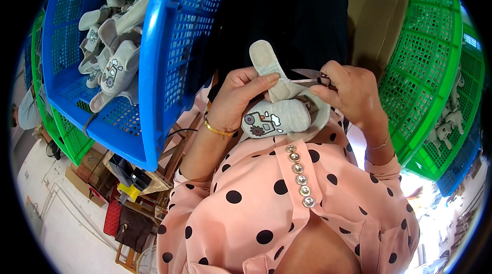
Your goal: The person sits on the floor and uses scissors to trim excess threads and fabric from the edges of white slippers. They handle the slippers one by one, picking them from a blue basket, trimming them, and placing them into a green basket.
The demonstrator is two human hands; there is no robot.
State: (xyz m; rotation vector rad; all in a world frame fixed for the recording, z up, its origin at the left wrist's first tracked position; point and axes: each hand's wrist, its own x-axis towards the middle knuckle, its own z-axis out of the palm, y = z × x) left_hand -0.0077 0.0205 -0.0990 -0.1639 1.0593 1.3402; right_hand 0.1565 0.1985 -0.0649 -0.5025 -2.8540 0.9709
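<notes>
A small light-grey cloth baby shoe (277,118), with a tractor picture on its toe, is held up in front of my chest. My left hand (233,97) pinches it at the strap, thumb on top, and the strap's rounded end sticks up past the fingers. On the other side, my right hand (353,89) is closed around small scissors (307,73). Their dark handle shows at the fingers, and a pale blade points toward the shoe's edge. The right fingertips are close to the shoe's opening; whether they also grip its edge cannot be made out.
At the left stands a blue plastic basket (150,79) with several similar cloth shoes (115,71) inside. A green basket (425,64) rises close to my right arm, beside a cardboard box (382,18). Further right, another green basket (469,100) holds pale cloth pieces.
</notes>
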